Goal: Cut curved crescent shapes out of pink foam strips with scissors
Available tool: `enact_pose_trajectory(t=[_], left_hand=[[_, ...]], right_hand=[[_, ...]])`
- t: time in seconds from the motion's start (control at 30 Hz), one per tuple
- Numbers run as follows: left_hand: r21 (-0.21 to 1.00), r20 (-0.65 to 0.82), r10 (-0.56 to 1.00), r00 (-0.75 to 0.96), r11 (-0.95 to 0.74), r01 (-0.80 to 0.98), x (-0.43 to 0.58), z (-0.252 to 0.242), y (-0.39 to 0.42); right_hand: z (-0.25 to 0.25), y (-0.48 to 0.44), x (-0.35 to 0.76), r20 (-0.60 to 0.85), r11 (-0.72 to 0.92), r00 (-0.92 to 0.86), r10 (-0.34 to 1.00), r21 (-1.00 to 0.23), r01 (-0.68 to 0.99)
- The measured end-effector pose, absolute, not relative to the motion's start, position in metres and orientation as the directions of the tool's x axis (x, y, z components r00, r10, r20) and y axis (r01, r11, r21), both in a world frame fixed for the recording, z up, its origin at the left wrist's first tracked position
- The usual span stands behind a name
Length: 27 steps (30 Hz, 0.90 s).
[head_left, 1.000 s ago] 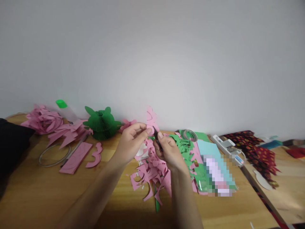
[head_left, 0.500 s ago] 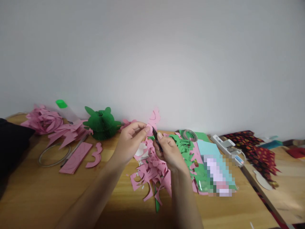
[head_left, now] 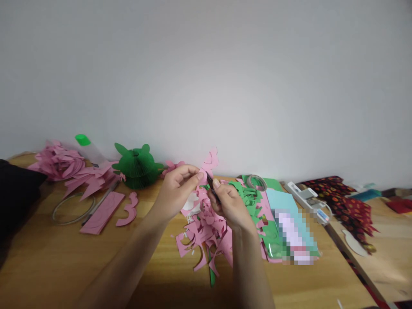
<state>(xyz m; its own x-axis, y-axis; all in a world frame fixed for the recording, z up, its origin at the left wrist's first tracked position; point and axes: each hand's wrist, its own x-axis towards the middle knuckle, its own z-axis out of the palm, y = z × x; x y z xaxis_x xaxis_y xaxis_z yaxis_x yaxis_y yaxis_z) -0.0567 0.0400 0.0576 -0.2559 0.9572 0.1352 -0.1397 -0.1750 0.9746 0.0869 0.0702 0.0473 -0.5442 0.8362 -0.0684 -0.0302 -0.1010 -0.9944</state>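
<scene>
Between the thumb and fingers of my left hand [head_left: 180,184] is a piece of pink paper [head_left: 210,159], its cut edge curving up and to the right. My right hand [head_left: 229,201] is closed around dark scissors [head_left: 210,181], mostly hidden by the fingers. The blades meet the paper just right of my left fingertips. Below both hands lies a heap of pink paper scraps [head_left: 209,227], with green scraps [head_left: 251,195] to its right.
On the left are a pink paper strip [head_left: 103,213], a wavy pink cutout [head_left: 130,210], a cable loop [head_left: 73,210] and a green honeycomb paper figure [head_left: 138,167]. A tape roll [head_left: 256,183], light-blue paper [head_left: 283,200] and a white power strip [head_left: 309,199] lie right. A wall rises behind.
The upper part of the pink paper has shifted slightly right and down at the scissors. Both hands stay in nearly the same place, the right one moving slightly.
</scene>
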Motion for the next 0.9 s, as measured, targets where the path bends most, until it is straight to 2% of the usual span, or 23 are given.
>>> enact_pose_trajectory(t=[0.3,0.57,0.9], left_hand=[[0.976,0.155,0.948,-0.279,-0.191,-0.105,-0.0561,0.0578,0.0403],[0.977,0.188,0.963,-0.194,-0.203,-0.061,-0.0593,0.0598,0.0395],[0.976,0.192,0.962,-0.195,-0.208,-0.063,-0.0591,0.0601,0.0397]], right_hand=[[0.0459,0.0704,0.0879,-0.075,-0.102,-0.552,0.830,-0.995,-0.019],[0.0467,0.0708,0.0879,-0.082,-0.110,-0.560,0.824,-0.994,-0.016],[0.0469,0.0707,0.0893,-0.085,-0.100,-0.558,0.826,-0.995,0.003]])
